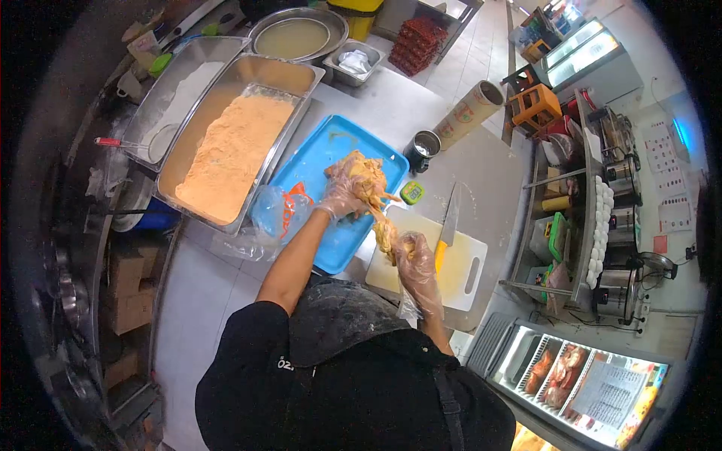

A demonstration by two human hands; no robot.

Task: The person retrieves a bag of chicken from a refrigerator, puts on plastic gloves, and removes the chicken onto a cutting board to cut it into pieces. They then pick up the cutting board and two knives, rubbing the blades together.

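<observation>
- Chicken (366, 177), coated pale yellow: located between both hands; the bulk lies at the left hand, and a narrow part reaches toward the right hand.
- Left hand (342, 194): clear plastic glove; fingers curled partway round the bulk, gripping it above the blue tray (340, 252). Whether the meat bears on the tray I cannot tell from where I stand.
- Right hand (418, 269): clear plastic glove, loose at the wrist; fingers closed round the end of the narrow part, over the white cutting board (460, 279).
- Knife (450, 222): just beside the right hand, on its right; yellow handle over the board, blade pointing away past the board's far edge.
- Green timer (411, 192): beyond the right hand, near the tray's right edge.
- Metal mug (423, 150): farther beyond the right hand, just beside a tall cylindrical container (468, 116).
- Plastic bag (278, 213), clear with orange-red print: just left of the left hand, partly over the tray.
- Steel pan (259, 70): left of the left hand, past the bag; holds orange powder (237, 150).
- Second pan (167, 84): farther left of that hand; holds white powder (194, 94) and a red-handled sieve (160, 143).
- Round basin (339, 27): well beyond the left hand; holds cloudy liquid.
</observation>
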